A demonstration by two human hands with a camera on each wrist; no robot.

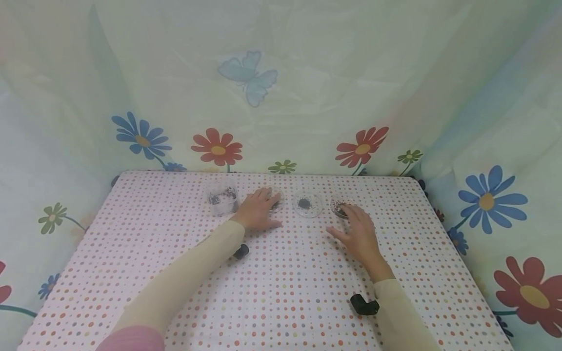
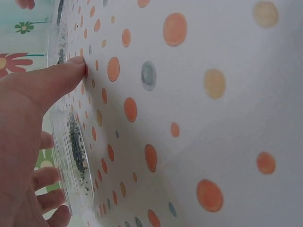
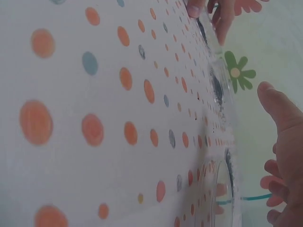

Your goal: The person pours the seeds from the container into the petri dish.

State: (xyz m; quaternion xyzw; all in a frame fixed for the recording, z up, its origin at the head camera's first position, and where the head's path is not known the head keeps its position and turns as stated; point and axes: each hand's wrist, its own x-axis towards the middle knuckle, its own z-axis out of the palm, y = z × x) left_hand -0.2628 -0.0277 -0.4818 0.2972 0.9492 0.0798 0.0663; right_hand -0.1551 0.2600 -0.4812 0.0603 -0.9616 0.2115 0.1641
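Observation:
My left hand point(image 1: 259, 212) lies over a clear round dish point(image 1: 280, 204) that holds dark grains. In the left wrist view, its spread fingers point(image 2: 47, 199) reach to that dish point(image 2: 59, 156), and the thumb is stretched out apart. Over the rightmost clear dish point(image 1: 337, 210), also with dark grains, hovers my right hand point(image 1: 361, 234), its thumb held wide of the loosely bent fingers. Seen from the right wrist, the fingers stand off this dish's rim point(image 3: 215, 198). A middle round dish point(image 1: 315, 212) with a small dark heap sits between the hands, touched by neither.
A clear square box point(image 1: 219, 210) with dark grains stands left of the left hand. Black devices sit by the left wrist point(image 1: 241, 251) and right wrist point(image 1: 364, 305). A dotted cloth point(image 1: 285, 292) covers the table, and a flowered curtain point(image 1: 307, 112) hangs behind it.

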